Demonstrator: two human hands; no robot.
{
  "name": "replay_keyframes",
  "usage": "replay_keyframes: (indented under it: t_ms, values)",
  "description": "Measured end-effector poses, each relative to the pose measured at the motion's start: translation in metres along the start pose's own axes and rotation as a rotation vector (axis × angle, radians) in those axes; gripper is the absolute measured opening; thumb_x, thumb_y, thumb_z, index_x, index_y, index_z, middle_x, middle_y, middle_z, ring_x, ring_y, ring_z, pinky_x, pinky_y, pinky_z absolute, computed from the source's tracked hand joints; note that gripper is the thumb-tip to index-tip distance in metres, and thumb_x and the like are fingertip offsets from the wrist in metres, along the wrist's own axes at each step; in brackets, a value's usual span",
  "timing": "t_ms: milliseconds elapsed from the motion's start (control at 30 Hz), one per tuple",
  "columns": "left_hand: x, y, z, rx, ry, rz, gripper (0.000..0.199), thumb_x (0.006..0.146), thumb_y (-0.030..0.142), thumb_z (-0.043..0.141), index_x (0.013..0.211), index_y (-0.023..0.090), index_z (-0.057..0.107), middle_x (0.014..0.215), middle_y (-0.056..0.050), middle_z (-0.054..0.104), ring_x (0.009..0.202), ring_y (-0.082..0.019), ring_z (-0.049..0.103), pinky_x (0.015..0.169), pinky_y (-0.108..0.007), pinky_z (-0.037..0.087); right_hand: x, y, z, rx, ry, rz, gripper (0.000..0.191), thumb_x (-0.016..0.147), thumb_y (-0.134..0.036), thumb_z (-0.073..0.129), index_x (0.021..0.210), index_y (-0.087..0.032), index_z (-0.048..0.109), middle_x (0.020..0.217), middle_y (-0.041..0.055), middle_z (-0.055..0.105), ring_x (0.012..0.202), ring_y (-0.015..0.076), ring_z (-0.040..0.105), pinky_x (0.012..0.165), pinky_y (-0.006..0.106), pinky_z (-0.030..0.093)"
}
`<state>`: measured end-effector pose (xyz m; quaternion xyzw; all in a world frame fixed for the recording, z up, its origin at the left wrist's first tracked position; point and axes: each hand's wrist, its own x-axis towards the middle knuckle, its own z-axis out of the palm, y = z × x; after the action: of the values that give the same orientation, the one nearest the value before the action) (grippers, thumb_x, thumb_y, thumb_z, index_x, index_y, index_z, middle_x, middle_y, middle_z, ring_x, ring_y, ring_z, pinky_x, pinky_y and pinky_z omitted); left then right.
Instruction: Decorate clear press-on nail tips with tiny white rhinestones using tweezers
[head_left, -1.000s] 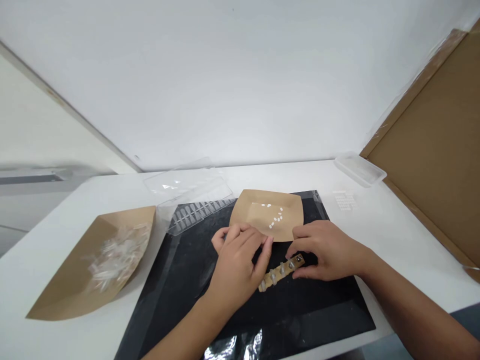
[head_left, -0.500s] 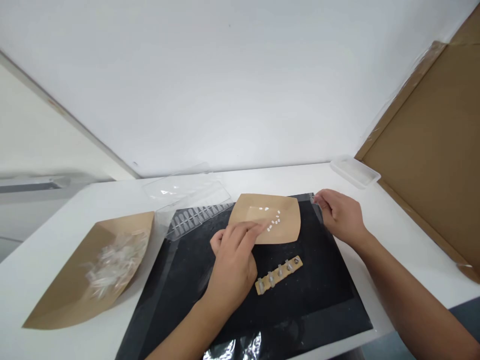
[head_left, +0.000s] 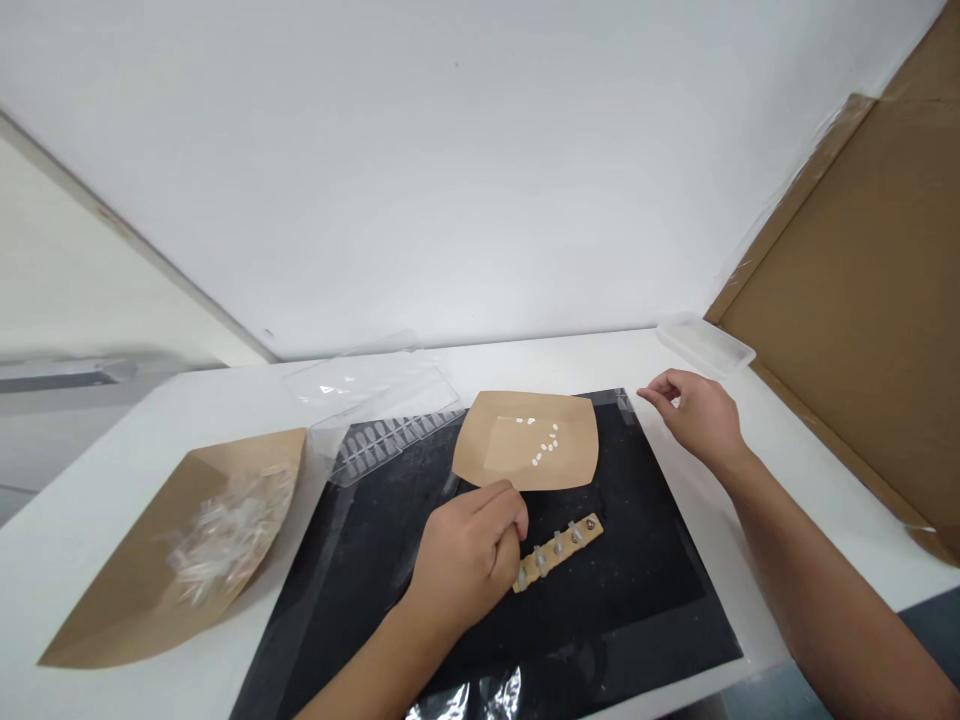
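Observation:
My left hand, its fingers curled together, hovers over the black mat by the left end of a tan strip. Several small translucent pieces like nail tips stand on that strip, with a dark round stud at its right end. Whatever the left fingers hold, if anything, is hidden. Past the mat's far right corner, my right hand has thumb and forefinger pinched together; I cannot make out anything between them. Just beyond my left hand lies a shallow brown paper tray with several small white oval pieces.
At the left, a brown paper tray holds a heap of clear plastic pieces. A clear case with rows of nail tips overlaps the mat's far left corner. A translucent box and a cardboard sheet are at the right.
My left hand has drawn back from the paper tray toward the strip, its fingers curling. My right hand has moved slightly right, off the mat's corner, with its pinched fingertips now showing.

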<state>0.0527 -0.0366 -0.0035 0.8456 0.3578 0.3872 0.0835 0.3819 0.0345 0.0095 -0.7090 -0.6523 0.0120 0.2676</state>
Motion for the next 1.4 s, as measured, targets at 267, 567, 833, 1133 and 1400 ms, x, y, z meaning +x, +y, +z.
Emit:
replay_keyframes:
  t_ms: [267, 567, 833, 1133, 1400]
  values:
    - [0.001, 0.000, 0.002, 0.009, -0.004, 0.004, 0.029, 0.082, -0.001, 0.042, 0.069, 0.020, 0.055, 0.063, 0.003, 0.057, 0.055, -0.011, 0.054, 0.055, -0.022, 0.041, 0.000, 0.008, 0.010, -0.082, -0.055, -0.151, 0.012, 0.098, -0.033, 0.067, 0.105, -0.029, 0.075, 0.107, 0.0004, 0.077, 0.098, 0.0220, 0.070, 0.073, 0.034, 0.048]
    - [0.000, 0.001, 0.003, 0.001, -0.002, 0.007, 0.029, 0.083, -0.001, 0.042, 0.070, 0.020, 0.056, 0.065, 0.002, 0.059, 0.056, -0.011, 0.055, 0.056, -0.023, 0.042, 0.001, 0.008, 0.016, -0.128, -0.122, -0.356, 0.014, 0.097, -0.033, 0.069, 0.107, -0.028, 0.076, 0.113, 0.0050, 0.076, 0.105, 0.0260, 0.066, 0.083, 0.037, 0.051]
    - [0.001, 0.004, 0.002, 0.008, 0.001, 0.018, 0.029, 0.082, -0.001, 0.041, 0.069, 0.020, 0.057, 0.063, 0.003, 0.060, 0.053, -0.011, 0.055, 0.053, -0.022, 0.042, 0.012, 0.035, -0.025, -0.090, -0.274, -0.176, 0.011, 0.093, -0.035, 0.065, 0.092, -0.027, 0.073, 0.091, 0.0005, 0.078, 0.081, 0.0193, 0.068, 0.064, 0.029, 0.041]
    - [0.001, 0.002, 0.004, 0.001, -0.009, 0.008, 0.029, 0.082, -0.001, 0.041, 0.069, 0.020, 0.057, 0.063, 0.003, 0.061, 0.053, -0.011, 0.056, 0.053, -0.022, 0.042, 0.009, 0.044, -0.032, 0.074, -0.552, -0.136, 0.028, 0.079, -0.052, 0.081, 0.088, -0.026, 0.077, 0.084, 0.0036, 0.076, 0.074, 0.0210, 0.070, 0.060, 0.030, 0.049]
    - [0.002, 0.003, 0.003, -0.005, -0.016, 0.016, 0.031, 0.083, 0.000, 0.040, 0.069, 0.020, 0.058, 0.063, 0.003, 0.061, 0.053, -0.011, 0.057, 0.053, -0.022, 0.043, 0.008, 0.039, -0.015, -0.042, -0.533, -0.074, 0.007, 0.082, -0.033, 0.078, 0.079, -0.027, 0.078, 0.085, 0.0019, 0.079, 0.074, 0.0206, 0.071, 0.060, 0.029, 0.047]
